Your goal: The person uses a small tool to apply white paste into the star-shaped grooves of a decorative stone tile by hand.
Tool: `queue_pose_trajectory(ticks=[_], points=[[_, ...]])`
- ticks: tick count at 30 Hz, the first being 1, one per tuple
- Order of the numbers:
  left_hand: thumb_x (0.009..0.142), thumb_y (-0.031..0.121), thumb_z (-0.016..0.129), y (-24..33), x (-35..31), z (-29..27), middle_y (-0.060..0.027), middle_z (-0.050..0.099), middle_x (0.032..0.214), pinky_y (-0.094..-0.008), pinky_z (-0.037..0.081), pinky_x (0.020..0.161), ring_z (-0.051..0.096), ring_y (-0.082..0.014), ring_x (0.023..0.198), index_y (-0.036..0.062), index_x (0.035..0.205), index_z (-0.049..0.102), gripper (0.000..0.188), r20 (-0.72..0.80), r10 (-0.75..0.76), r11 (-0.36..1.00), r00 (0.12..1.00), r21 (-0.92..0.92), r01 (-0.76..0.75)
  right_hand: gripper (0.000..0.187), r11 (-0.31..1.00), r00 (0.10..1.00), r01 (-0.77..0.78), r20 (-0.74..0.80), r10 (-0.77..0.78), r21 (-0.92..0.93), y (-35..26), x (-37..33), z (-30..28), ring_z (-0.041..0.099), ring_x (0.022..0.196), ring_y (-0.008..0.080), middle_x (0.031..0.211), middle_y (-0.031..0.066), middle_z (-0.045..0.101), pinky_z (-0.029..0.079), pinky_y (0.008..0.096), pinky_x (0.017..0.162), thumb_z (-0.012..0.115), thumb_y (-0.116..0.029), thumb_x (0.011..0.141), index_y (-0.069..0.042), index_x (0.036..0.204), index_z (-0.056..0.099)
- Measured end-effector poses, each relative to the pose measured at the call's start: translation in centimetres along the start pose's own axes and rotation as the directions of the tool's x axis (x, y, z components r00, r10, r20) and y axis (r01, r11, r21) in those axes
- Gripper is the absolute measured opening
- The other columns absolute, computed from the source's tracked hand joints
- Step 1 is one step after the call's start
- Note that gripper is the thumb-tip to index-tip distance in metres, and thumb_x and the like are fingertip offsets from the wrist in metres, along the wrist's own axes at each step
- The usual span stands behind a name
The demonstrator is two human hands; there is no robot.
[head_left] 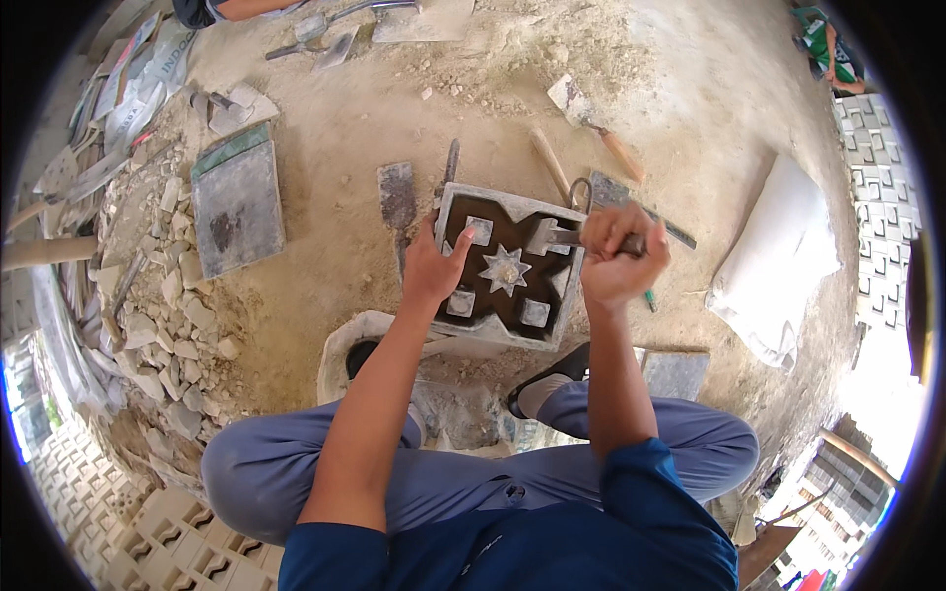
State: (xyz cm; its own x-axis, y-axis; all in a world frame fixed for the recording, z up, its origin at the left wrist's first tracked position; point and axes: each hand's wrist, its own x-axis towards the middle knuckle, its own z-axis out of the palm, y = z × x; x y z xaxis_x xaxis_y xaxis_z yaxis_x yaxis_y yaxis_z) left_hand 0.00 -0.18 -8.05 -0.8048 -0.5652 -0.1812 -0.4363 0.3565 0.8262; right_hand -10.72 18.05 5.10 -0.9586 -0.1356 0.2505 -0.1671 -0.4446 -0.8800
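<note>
A square grey mould (475,330) lies in front of me, slightly turned. Inside it are a dark recess, a pale eight-pointed star (506,270) at the centre and small square blocks towards the corners. My left hand (436,266) grips the mould's left edge, thumb laid over the top and fingers down the outer side, partly hidden. In my right hand (623,254), closed round its handle, is a small scraper (548,236). Its flat blade points left and meets the upper right part of the mould, over the block there.
Left of the mould lie a flat trowel (397,195) and a grey slab (236,212), with broken rubble (172,325) beyond. A wooden-handled trowel (618,153) rests far right, near a white sack (774,261). Another person (833,49) sits at the far right corner.
</note>
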Motion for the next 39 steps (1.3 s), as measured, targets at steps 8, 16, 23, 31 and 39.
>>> queue_pose_trajectory(ticks=[8, 16, 23, 31, 39], points=[[0.090, 0.057, 0.069, 0.8, -0.2, -0.2, -0.0269, 0.068, 0.121, -0.0476, 0.050, 0.099, 0.064, -0.0432, 0.116, -0.0015, 0.139, 0.051, 0.079, 0.022, 0.008, 0.998, 1.000, -0.064, -0.006, 0.064, 1.000, 0.997, -0.014, -0.077, 0.014, 0.005, 2.2, -0.4, -0.6, 0.025, 0.046, 0.0124, 0.053, 0.0020, 0.027, 0.018, 0.0318, 0.045, 0.037, -0.055, 0.102, -0.009, 0.058, 0.029], [0.090, 0.055, 0.069, 1.0, -0.4, 0.0, -0.0272, 0.068, 0.122, -0.0477, 0.050, 0.099, 0.064, -0.0432, 0.117, -0.0003, 0.139, 0.052, 0.075, 0.049, -0.032, 0.997, 0.998, -0.071, 0.035, 0.052, 0.998, 0.985, 0.010, -0.171, 0.000, 0.055, 2.3, 0.0, 0.1, 0.026, 0.045, 0.0127, 0.052, 0.0010, 0.026, 0.017, 0.0310, 0.044, 0.038, -0.040, 0.100, -0.010, 0.058, 0.029], [0.091, 0.056, 0.068, 1.5, -0.1, -0.1, -0.0273, 0.066, 0.126, -0.0482, 0.049, 0.101, 0.062, -0.0427, 0.120, -0.0003, 0.140, 0.051, 0.076, 0.073, -0.054, 0.997, 0.996, -0.058, 0.058, 0.053, 0.999, 0.955, 0.035, -0.294, -0.029, 0.013, 2.6, -1.5, 0.4, 0.024, 0.048, 0.0136, 0.051, 0.0029, 0.027, 0.019, 0.0319, 0.047, 0.033, -0.047, 0.101, -0.010, 0.063, 0.032], [0.091, 0.057, 0.067, 1.2, -0.5, -0.5, -0.0269, 0.067, 0.125, -0.0489, 0.049, 0.099, 0.063, -0.0429, 0.118, 0.0011, 0.142, 0.050, 0.077, 0.077, -0.044, 0.995, 0.996, -0.081, 0.050, 0.060, 0.990, 0.925, -0.131, 0.353, 0.139, -0.046, 0.5, 1.2, -0.8, 0.035, 0.047, 0.0159, 0.054, 0.0068, 0.039, 0.029, 0.0315, 0.048, 0.038, -0.043, 0.104, -0.003, 0.058, 0.039], [0.090, 0.056, 0.069, 1.1, -0.3, 0.0, -0.0258, 0.069, 0.121, -0.0484, 0.051, 0.098, 0.065, -0.0425, 0.115, 0.0013, 0.140, 0.051, 0.076, 0.039, -0.009, 0.998, 0.999, -0.059, 0.011, 0.046, 0.983, 0.980, 0.173, -0.111, -0.166, 0.055, -0.5, -1.7, 0.7, 0.021, 0.047, 0.0121, 0.051, -0.0016, 0.024, 0.017, 0.0335, 0.046, 0.038, -0.038, 0.098, -0.015, 0.060, 0.026]])
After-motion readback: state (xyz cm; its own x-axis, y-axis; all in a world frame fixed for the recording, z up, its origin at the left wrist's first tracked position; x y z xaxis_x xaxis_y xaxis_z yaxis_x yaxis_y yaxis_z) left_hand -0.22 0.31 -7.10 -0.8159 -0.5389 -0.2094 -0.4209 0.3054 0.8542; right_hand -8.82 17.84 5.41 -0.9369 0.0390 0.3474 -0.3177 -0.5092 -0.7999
